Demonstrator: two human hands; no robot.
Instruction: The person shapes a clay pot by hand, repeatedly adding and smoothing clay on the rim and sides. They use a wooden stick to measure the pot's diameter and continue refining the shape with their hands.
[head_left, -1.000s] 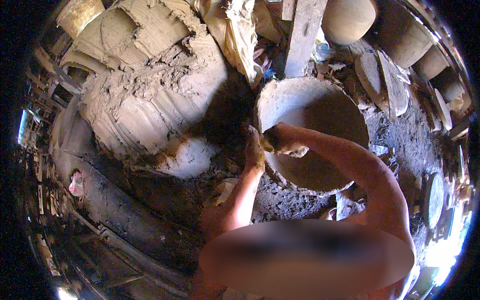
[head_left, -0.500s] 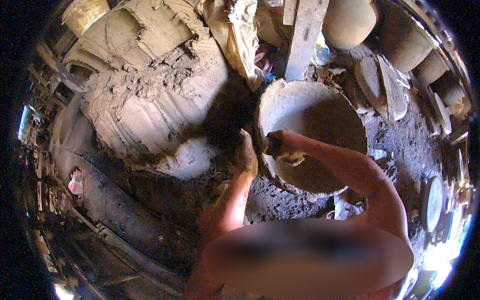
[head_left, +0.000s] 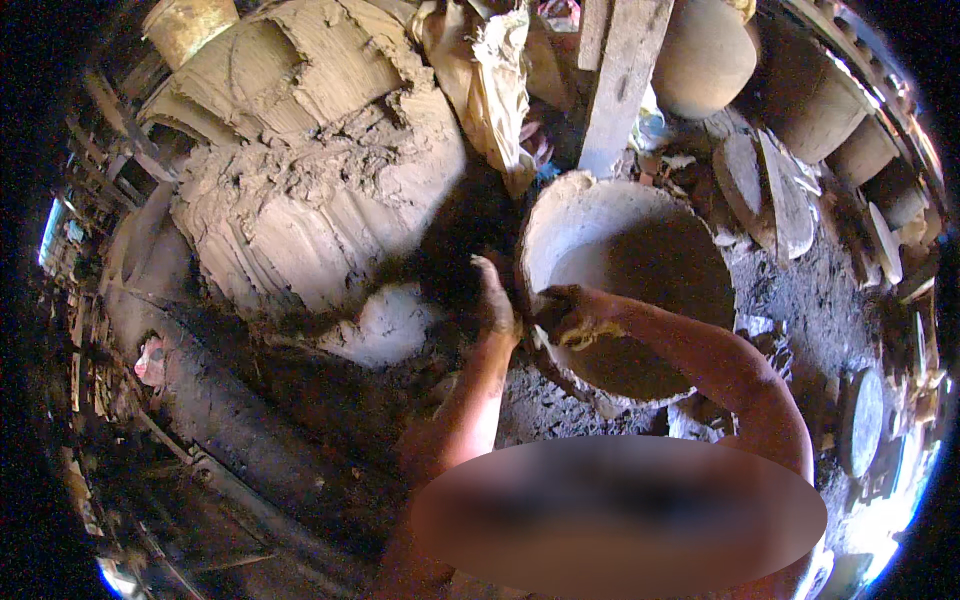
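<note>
Fingers [head_left: 563,303] (right, clay-smeared) touch a rough-rimmed vessel [head_left: 580,222].

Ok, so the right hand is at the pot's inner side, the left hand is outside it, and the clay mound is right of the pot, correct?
Not quite: the clay mound is left of the pot, as the head view shows. The right hand is at the pot's inner side, the left hand outside it.
</note>
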